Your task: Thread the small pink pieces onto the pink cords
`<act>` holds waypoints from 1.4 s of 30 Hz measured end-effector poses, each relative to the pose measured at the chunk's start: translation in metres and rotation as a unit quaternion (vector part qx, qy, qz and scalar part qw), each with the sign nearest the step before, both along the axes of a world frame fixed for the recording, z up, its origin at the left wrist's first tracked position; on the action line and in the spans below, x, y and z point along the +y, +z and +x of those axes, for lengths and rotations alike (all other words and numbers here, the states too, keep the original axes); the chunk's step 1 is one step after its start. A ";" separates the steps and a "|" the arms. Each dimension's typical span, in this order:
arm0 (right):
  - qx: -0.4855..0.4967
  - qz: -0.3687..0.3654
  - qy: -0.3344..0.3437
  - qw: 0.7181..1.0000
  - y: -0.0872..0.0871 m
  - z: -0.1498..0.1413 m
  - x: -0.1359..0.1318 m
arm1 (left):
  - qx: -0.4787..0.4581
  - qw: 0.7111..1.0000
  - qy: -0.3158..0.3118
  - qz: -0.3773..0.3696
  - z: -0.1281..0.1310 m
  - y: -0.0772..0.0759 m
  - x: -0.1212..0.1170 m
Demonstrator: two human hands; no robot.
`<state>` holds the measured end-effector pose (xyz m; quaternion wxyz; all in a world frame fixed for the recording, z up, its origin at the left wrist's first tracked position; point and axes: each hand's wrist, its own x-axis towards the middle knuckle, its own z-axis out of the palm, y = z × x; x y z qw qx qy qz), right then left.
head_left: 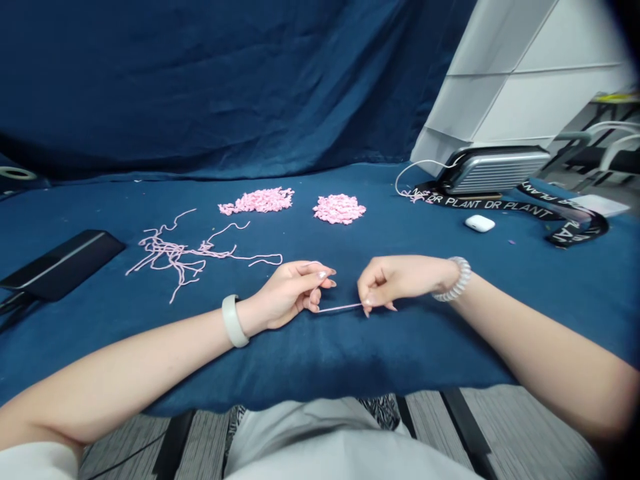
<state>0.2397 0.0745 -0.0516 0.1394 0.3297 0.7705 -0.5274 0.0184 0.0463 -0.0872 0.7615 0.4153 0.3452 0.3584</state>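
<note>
1. A short strand of pink yarn (340, 308) spans the gap between the two hands, just above the near middle of the blue cloth-covered surface (350, 353). It looks straight and nearly level.
2. The left hand (285, 293) has its fingers (320, 275) curled inward, and they appear to pinch one end of the strand, though the exact contact is partly hidden.
3. The right hand (403, 283) pinches the other end between thumb and forefinger, with its remaining fingers (377, 280) loosely bent. Held at both ends, the strand seems to be kept taut and apart from the cloth.
4. To the left lies a loose tangle of pink yarn (175, 250), with one long end reaching toward the hands. Farther back sit an elongated heap of crinkled pink yarn (257, 200) and a rounder heap of crinkled pink yarn (339, 209). Their separation suggests deliberate sorting.
5. Out toward the edges, away from the yarn, are a black tablet (60, 263), a silver hard case (493, 170), a black "DR PLANT" lanyard (500, 208) and a white earbud case (479, 223).
</note>
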 end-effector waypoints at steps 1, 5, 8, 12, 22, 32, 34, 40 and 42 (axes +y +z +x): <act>-0.018 -0.003 0.043 0.999 0.001 0.001 -0.001 | 0.002 1.000 0.000 0.000 0.000 0.001 0.000; -0.052 -0.011 0.135 0.989 0.003 0.003 -0.002 | 0.008 1.000 0.011 0.004 0.000 0.002 -0.002; -0.075 -0.010 0.148 0.986 0.006 0.006 -0.001 | 0.019 1.000 0.018 0.009 0.001 0.002 -0.003; -0.029 0.045 0.056 0.997 0.004 0.006 0.003 | 0.038 0.999 0.014 0.034 0.002 0.000 -0.002; 0.093 0.131 -0.162 0.974 -0.003 -0.013 -0.005 | 0.149 0.979 -0.011 0.135 0.001 -0.004 -0.010; 0.173 0.093 -0.247 0.949 -0.013 -0.019 -0.008 | 0.167 0.977 -0.007 0.135 0.002 -0.001 -0.012; 0.203 0.081 -0.269 0.938 -0.020 -0.017 -0.004 | 0.159 0.979 -0.005 0.130 0.003 -0.001 -0.012; 0.229 0.059 -0.298 0.925 -0.031 -0.015 0.003 | 0.140 0.984 -0.006 0.114 0.003 -0.001 -0.012; 0.213 0.051 -0.310 0.925 -0.027 -0.018 0.000 | 0.142 0.984 -0.006 0.110 0.003 -0.001 -0.012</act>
